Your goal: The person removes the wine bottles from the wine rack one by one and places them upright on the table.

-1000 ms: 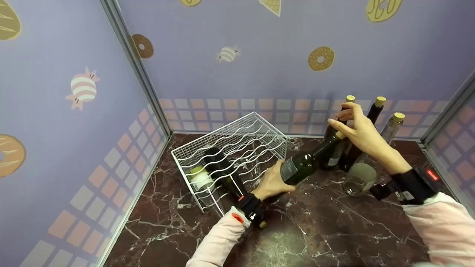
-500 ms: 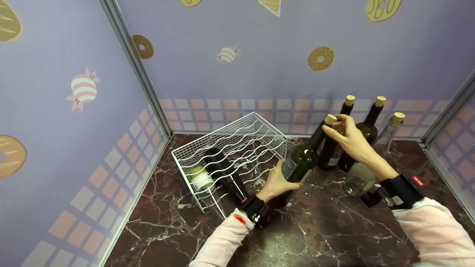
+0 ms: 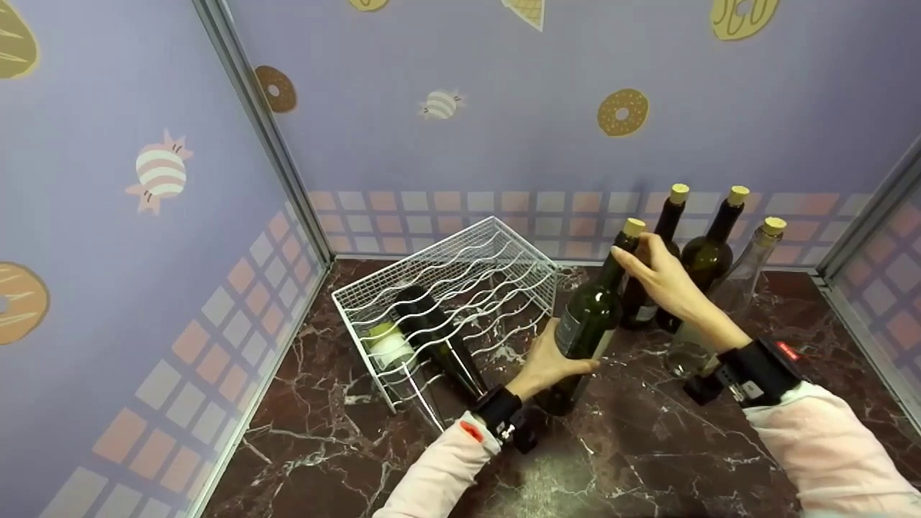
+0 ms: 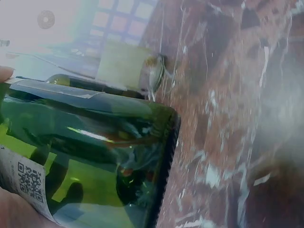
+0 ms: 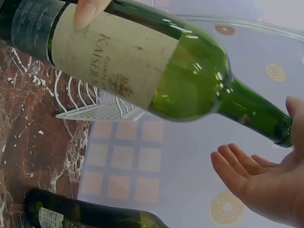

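Observation:
My left hand [image 3: 550, 363] grips a green wine bottle [image 3: 593, 306] round its lower body, thumb on the near side. The bottle stands nearly upright, leaning a little right, its base close over the tabletop. A yellowish cork [image 3: 634, 227] caps its neck. In the right wrist view its cream label [image 5: 109, 57] shows. My right hand [image 3: 665, 284] is beside the neck, fingers extended and spread apart, thumb right at the bottle's top. In the left wrist view the bottle's base end [image 4: 142, 161] and a QR-code label [image 4: 31, 183] are seen.
Left of the bottle sits a white wire rack [image 3: 460, 241] with wavy bars, holding a dark bottle [image 3: 432, 324] and a clear bottle [image 3: 392, 349]. To the right stand two dark corked bottles [image 3: 709, 259] and a clear corked one [image 3: 755, 252]. Patterned walls [image 3: 504, 144] enclose the marbled table [image 3: 647, 446].
The bottle has swung from a strong rightward tilt to nearly upright, its base lowered toward the table. My right hand has moved left and down with the neck.

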A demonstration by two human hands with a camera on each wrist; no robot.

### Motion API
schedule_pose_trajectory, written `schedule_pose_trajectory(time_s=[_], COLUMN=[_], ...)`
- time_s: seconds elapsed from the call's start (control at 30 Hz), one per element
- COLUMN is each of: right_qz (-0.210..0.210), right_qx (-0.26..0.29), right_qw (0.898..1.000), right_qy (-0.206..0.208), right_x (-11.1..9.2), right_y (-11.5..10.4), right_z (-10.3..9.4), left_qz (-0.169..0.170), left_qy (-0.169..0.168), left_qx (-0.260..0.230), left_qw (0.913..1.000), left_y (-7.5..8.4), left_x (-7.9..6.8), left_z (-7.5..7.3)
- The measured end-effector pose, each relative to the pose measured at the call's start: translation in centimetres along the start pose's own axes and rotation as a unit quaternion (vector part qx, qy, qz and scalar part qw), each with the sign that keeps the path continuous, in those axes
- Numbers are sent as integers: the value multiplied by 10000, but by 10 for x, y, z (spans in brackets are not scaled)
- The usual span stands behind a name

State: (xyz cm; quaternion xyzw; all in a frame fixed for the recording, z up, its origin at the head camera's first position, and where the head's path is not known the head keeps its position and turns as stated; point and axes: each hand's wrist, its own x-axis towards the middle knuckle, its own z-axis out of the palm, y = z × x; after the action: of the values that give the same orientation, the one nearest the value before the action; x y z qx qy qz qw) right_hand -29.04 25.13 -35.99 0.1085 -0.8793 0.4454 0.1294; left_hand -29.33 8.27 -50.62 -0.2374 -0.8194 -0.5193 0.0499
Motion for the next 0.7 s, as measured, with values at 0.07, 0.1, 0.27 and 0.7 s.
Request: schedule_pose_trajectory(time_s=[0.07,0.1,0.27,0.7], right_qz=[-56,-92,-281,-1119], right_qx=[34,27,42,2301], right_qw=[10000,9999,9996,9651], right_qy=[-46,-53,41,560], right_x=[0,0,1,8], right_y=[-1,-1,-4,21], right_z=[3,4,11,33], left_qz=[24,47,98,241], left_qy=[15,14,-25,337], left_qx=[-44,-95,-278,-437], left_qw=[10000,9999,9996,9982], left_y=[0,1,5,30], left_x=[-1,-2,-6,-14], left_z=[3,4,10,14])
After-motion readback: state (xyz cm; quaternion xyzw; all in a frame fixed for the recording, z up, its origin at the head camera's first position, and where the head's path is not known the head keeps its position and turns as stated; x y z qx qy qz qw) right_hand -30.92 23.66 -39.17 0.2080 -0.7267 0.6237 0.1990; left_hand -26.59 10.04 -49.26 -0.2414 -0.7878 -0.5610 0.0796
